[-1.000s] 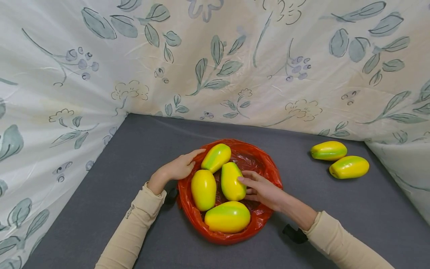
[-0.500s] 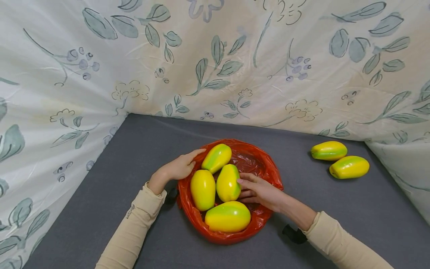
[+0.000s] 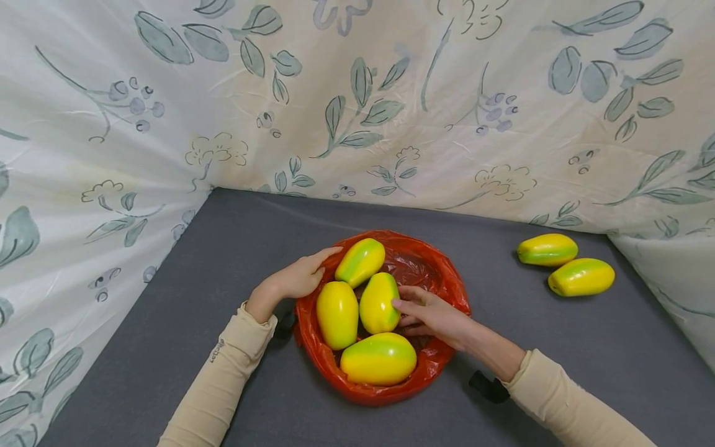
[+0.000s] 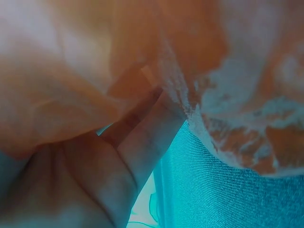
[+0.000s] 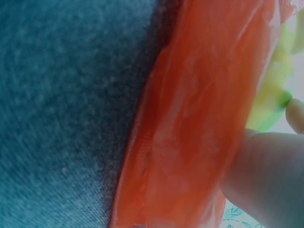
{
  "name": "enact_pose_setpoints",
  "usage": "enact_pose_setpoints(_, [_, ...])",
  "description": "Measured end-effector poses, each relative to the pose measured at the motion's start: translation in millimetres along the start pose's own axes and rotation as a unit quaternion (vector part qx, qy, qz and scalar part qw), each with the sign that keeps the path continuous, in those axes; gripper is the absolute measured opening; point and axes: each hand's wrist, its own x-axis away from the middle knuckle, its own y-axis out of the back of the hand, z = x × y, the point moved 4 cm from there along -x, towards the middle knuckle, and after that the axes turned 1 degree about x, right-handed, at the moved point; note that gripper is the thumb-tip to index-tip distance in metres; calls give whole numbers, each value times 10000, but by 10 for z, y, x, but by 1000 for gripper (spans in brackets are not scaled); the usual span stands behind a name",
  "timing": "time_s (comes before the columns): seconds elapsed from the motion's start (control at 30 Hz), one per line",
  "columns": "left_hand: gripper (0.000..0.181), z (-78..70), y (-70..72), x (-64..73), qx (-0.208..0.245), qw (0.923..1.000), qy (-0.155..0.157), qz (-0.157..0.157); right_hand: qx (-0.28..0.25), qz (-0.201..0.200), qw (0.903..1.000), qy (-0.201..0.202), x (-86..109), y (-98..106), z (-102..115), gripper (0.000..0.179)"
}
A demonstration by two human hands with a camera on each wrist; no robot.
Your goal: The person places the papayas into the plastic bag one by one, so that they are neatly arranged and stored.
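Note:
A round container lined with a red plastic bag (image 3: 357,397) stands on the dark grey table, with several yellow-green papayas inside. My left hand (image 3: 296,277) holds its left rim, thumb toward the inside. In the left wrist view, the left hand's fingers (image 4: 152,126) lie against the crumpled bag. My right hand (image 3: 436,316) reaches over the right rim, its thumb and fingertips touching the side of the middle papaya (image 3: 380,304). Around that one lie an upper papaya (image 3: 360,262), a left papaya (image 3: 337,315) and a front papaya (image 3: 378,359).
Two more papayas, a rear one (image 3: 547,249) and a front one (image 3: 581,277), lie on the table (image 3: 503,323) at the far right. Floral cloth (image 3: 357,112) hangs behind and along both sides.
The middle papaya has shifted slightly left, nearer the left papaya, and my right hand has loosened around it. My left hand has stayed at the rim.

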Motion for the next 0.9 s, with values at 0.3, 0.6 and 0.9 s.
enact_pose_setpoints(0.3, [53,0,1,3,-38,10000,6,10,97,-62,9999,-2,-4,18,-4,72])
enact_pose_setpoints(0.6, [53,-12,3,7,-40,10000,38,2,56,-38,9999,159,41,76,2,69])
enact_pose_setpoints(0.9, [53,-2,-2,2,29,10000,34,21,-153,-44,9997,189,111,181,32,72])
